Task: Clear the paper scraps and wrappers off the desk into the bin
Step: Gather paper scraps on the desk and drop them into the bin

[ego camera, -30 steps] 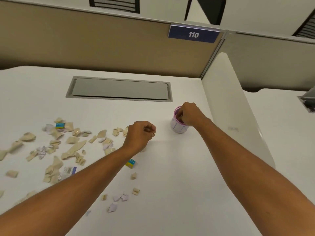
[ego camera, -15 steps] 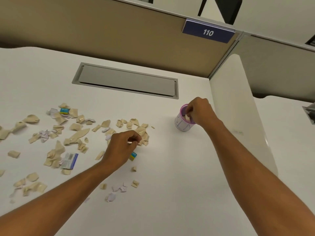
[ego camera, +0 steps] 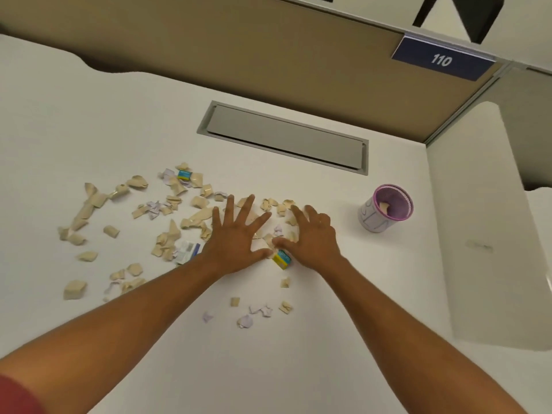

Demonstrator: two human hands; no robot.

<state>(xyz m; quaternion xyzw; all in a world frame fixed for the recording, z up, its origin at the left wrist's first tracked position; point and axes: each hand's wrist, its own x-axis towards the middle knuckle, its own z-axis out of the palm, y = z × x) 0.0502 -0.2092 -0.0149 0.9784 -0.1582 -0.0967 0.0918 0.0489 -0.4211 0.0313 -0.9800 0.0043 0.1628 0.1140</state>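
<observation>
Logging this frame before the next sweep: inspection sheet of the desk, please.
Surface: white desk, with a grey cable hatch set in, closed.
Job's things: tan and lilac paper scraps strewn left and centre; small pink mesh bin upright at right, with a scrap inside.
Clutter: blue-yellow wrapper between the thumbs, a second blue-yellow one further back, a white and blue one by the left wrist.
Grippers: left hand flat, fingers spread over scraps; right hand open, palm down beside it; neither holds anything.
Cables: nothing seen.
Surroundings: tan partition, sign 110, white divider at right.
</observation>
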